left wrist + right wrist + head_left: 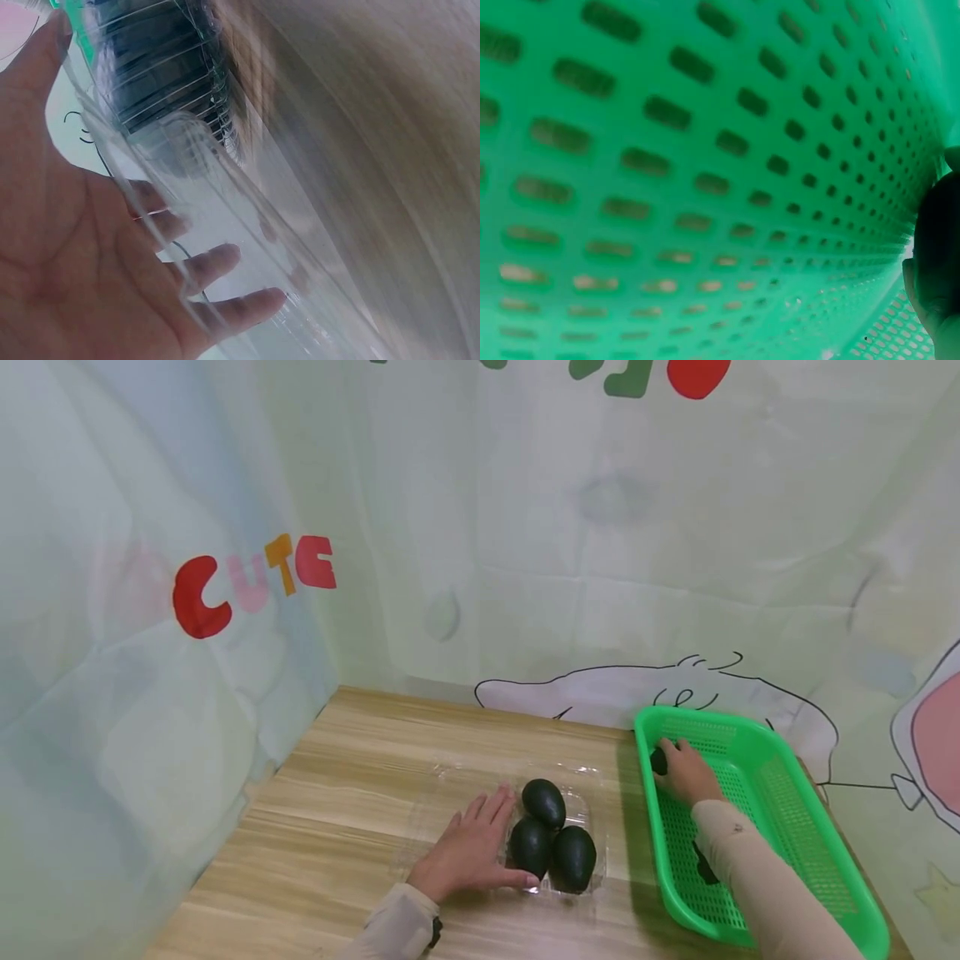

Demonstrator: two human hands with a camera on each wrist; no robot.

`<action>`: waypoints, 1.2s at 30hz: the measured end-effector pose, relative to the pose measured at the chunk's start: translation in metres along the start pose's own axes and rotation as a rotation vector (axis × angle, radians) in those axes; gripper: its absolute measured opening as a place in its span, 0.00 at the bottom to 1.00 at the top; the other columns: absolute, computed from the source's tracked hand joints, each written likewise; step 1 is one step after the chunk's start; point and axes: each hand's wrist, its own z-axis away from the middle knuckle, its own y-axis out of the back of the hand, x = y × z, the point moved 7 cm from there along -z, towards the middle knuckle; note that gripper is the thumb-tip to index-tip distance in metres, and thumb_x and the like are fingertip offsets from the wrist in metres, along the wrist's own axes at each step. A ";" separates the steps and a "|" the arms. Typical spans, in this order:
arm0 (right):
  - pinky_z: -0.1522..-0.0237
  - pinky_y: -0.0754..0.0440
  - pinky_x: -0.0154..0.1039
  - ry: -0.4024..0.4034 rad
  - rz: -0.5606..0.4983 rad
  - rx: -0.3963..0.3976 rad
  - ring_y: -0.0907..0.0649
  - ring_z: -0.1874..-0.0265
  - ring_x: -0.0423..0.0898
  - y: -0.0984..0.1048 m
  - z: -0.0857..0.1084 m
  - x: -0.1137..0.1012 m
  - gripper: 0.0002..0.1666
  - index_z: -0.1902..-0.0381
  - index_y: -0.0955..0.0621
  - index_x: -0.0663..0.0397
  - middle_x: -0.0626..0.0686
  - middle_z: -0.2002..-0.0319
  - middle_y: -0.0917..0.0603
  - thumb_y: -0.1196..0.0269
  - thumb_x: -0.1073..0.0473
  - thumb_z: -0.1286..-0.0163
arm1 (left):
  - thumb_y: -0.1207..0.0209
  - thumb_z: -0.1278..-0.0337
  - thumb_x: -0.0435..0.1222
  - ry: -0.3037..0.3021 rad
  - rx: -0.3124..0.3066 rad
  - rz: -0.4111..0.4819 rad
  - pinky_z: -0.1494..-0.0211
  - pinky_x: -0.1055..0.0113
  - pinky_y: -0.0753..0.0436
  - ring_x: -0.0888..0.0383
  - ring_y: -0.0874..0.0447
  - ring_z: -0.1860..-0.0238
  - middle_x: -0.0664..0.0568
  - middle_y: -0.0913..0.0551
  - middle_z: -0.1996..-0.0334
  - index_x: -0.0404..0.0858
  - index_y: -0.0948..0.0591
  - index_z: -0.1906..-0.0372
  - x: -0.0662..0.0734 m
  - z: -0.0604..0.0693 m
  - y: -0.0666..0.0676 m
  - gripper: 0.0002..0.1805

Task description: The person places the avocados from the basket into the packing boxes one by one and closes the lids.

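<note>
Three dark avocados (573, 858) sit together in a clear plastic container (597, 787) on the wooden table. The left hand (467, 852), fingers spread and straight, rests at the container's left side; in the left wrist view its palm (82, 247) lies against the clear plastic, with dark fruit (154, 64) behind the wall. Inside the green basket (660, 860), near its back left wall, the right hand (690, 774) grips a dark avocado (658, 761). At the right edge of the right wrist view, the dark fruit (939, 240) shows beside the perforated basket wall (727, 142).
The green basket stands on the right of the wooden table (300, 827). Another dark item (705, 865) lies in it, partly hidden by the right forearm. Printed cloth (480, 568) hangs behind the table and along its left side.
</note>
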 end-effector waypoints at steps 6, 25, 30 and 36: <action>0.55 0.20 0.66 -0.030 -0.019 0.019 0.21 0.51 0.74 0.001 0.003 0.005 0.36 0.33 0.30 0.70 0.78 0.45 0.26 0.31 0.58 0.34 | 0.42 0.57 0.78 -0.004 0.008 0.010 0.30 0.30 0.37 0.37 0.48 0.21 0.47 0.55 0.17 0.39 0.49 0.18 0.002 0.000 0.000 0.69; 0.53 0.21 0.68 -0.050 -0.042 -0.031 0.23 0.48 0.77 -0.001 0.007 0.002 0.38 0.32 0.33 0.72 0.82 0.42 0.30 0.34 0.57 0.31 | 0.42 0.57 0.78 -0.001 0.016 0.033 0.30 0.29 0.36 0.36 0.48 0.21 0.46 0.54 0.17 0.39 0.49 0.18 0.000 0.003 -0.003 0.69; 0.49 0.22 0.70 -0.089 -0.071 -0.070 0.25 0.45 0.77 -0.002 0.012 0.005 0.39 0.32 0.35 0.76 0.83 0.40 0.32 0.35 0.57 0.31 | 0.42 0.56 0.78 -0.011 0.021 0.025 0.31 0.29 0.36 0.36 0.47 0.21 0.45 0.53 0.17 0.38 0.49 0.18 0.001 0.002 -0.002 0.68; 0.52 0.21 0.69 -0.139 -0.114 -0.085 0.24 0.47 0.77 0.006 0.018 0.008 0.40 0.33 0.36 0.75 0.83 0.43 0.32 0.34 0.55 0.31 | 0.42 0.54 0.77 -0.015 0.021 0.018 0.30 0.30 0.36 0.36 0.47 0.22 0.46 0.53 0.17 0.38 0.49 0.18 0.001 0.001 0.000 0.68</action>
